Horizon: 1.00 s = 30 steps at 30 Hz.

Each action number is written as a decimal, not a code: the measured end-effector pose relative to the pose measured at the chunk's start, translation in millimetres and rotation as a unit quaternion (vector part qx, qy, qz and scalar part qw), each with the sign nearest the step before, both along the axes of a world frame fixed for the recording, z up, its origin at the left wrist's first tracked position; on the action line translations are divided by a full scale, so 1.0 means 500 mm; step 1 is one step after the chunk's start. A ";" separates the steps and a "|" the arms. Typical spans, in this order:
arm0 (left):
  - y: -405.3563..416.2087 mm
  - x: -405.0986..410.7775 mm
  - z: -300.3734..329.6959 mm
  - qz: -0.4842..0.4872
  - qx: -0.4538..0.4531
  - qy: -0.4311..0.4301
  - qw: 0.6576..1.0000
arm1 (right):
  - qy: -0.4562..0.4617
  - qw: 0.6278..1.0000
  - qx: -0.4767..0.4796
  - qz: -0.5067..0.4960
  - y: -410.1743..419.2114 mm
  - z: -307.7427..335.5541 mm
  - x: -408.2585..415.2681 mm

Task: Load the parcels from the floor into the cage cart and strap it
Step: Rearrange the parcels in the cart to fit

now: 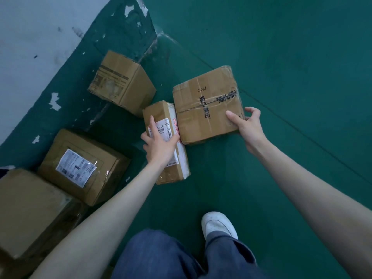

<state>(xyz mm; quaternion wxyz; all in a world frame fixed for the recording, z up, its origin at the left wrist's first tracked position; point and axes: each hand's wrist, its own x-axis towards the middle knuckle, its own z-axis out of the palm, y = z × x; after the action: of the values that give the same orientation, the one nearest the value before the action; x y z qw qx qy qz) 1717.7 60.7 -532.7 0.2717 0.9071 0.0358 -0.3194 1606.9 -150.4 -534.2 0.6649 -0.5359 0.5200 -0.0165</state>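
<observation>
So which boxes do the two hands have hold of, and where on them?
The right hand grips the near right corner of the square taped cardboard box. The left hand rests on the long narrow cardboard box, over its white label.

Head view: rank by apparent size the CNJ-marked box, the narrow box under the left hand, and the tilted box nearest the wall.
1. CNJ-marked box, largest.
2. Tilted box and narrow box look similar; the left hand hides part of the narrow one, so unranked.
</observation>
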 end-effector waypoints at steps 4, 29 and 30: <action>0.039 -0.050 0.139 0.004 0.009 0.011 1.000 | 0.012 1.000 0.018 0.007 0.043 0.149 -0.041; 0.397 -0.485 1.270 0.096 0.049 -0.083 0.991 | 0.077 0.960 -0.103 0.247 0.336 1.284 -0.351; 0.402 -0.506 1.276 0.111 0.051 -0.089 0.989 | 0.071 0.954 -0.107 0.270 0.337 1.291 -0.356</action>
<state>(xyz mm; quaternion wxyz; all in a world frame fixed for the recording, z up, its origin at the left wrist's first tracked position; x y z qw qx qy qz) 1464.6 261.8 105.1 0.2609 0.9352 0.1278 -0.2027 1429.1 18.2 111.5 0.5443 -0.7242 0.3973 0.1463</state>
